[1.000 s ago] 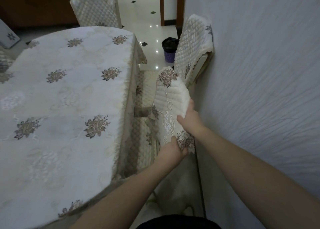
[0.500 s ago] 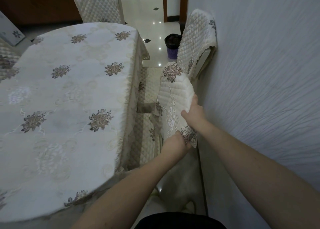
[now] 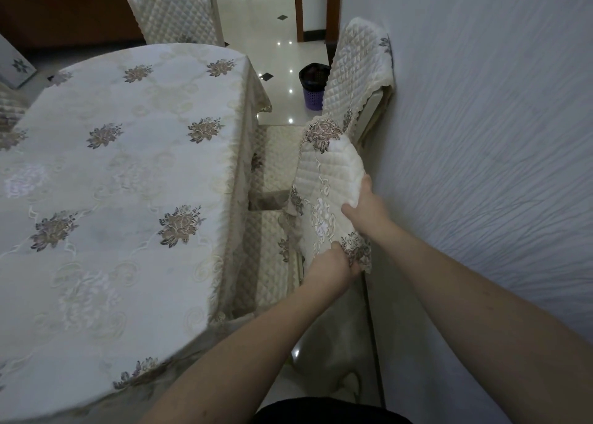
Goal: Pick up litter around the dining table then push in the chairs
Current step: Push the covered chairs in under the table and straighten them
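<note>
A chair with a quilted cream cover (image 3: 324, 179) stands between the dining table (image 3: 122, 179) and the wall, its seat partly under the tablecloth. My left hand (image 3: 332, 263) grips the near lower edge of the chair's backrest, fingers curled into the embroidered cloth. My right hand (image 3: 365, 207) holds the backrest's right side, thumb on the front and fingers behind it. No litter shows on the floor or table in this view.
A second covered chair (image 3: 356, 76) leans against the wall (image 3: 481, 134) just beyond. A purple bin with a black liner (image 3: 313, 86) stands on the tiled floor behind it. Another chair (image 3: 176, 9) sits at the table's far end.
The held chair's backrest has shifted slightly toward the table, with both hands staying on it. The camera has drifted a little, so the table sits lower in the view.
</note>
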Available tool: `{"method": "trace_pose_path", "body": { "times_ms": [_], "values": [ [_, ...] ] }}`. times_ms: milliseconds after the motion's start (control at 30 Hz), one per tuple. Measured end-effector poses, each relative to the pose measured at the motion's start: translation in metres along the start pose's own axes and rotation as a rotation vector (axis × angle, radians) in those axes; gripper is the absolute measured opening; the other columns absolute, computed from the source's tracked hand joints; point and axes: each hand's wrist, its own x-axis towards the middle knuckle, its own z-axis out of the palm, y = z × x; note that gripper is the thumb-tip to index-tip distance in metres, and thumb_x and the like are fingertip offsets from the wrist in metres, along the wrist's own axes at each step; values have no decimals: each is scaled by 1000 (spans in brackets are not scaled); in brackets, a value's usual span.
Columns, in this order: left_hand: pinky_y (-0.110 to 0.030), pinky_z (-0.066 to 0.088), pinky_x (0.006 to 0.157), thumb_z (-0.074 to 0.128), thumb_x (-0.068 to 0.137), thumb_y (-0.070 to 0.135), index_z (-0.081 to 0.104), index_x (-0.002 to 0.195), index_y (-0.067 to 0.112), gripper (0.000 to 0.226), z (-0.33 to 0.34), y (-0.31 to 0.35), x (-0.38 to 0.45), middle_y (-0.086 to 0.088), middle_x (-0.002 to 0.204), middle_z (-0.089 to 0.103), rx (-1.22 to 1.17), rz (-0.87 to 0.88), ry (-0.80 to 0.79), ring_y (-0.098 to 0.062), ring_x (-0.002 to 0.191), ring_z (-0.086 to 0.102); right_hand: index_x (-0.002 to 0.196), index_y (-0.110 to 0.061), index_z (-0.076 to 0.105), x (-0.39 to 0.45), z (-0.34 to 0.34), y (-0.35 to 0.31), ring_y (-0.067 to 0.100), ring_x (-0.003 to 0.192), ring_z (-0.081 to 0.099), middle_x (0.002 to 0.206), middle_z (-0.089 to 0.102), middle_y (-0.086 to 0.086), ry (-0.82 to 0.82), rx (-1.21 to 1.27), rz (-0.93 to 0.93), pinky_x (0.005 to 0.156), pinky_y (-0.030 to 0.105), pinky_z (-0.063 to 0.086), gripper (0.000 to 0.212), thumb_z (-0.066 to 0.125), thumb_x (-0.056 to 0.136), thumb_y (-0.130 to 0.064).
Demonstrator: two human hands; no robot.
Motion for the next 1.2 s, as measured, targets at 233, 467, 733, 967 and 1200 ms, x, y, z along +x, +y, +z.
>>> {"method": "trace_pose_path", "body": {
  "times_ms": [233,467,733,967,1200],
  "values": [
    [-37,38,66,47,92,39,43,110,3,41,-2,3,-1,-19,103,63,9,-20,-3,-40,96,61,149,-27,0,-4,-4,0,34,80,62,103,60,18,-31,41,5,65,40,54,87,60,86,-36],
    [-36,39,67,48,91,44,43,110,3,45,-3,-3,0,-19,104,62,56,9,-26,-38,96,61,147,-30,-2,-14,-3,-5,36,89,63,111,62,18,-10,56,3,77,46,54,89,59,83,-36],
    [-39,44,73,50,91,42,45,111,1,46,-5,-4,-5,-20,107,62,74,5,-39,-38,99,60,151,-15,0,-22,-2,-8,37,108,57,130,52,18,31,-39,-15,84,39,47,88,58,88,-31],
    [-38,44,74,50,91,42,45,110,1,46,-5,-8,-7,-20,108,61,97,-1,-48,-38,101,60,151,-13,0,-21,4,-11,38,106,58,127,54,21,37,-91,7,82,39,47,88,58,88,-30],
    [-36,40,68,52,91,42,46,107,2,44,-6,-13,-6,-20,105,62,74,16,-60,-38,97,61,152,-15,-2,-21,6,-11,38,105,58,128,54,20,47,-107,35,78,37,45,88,57,89,-31]
  ]
}}
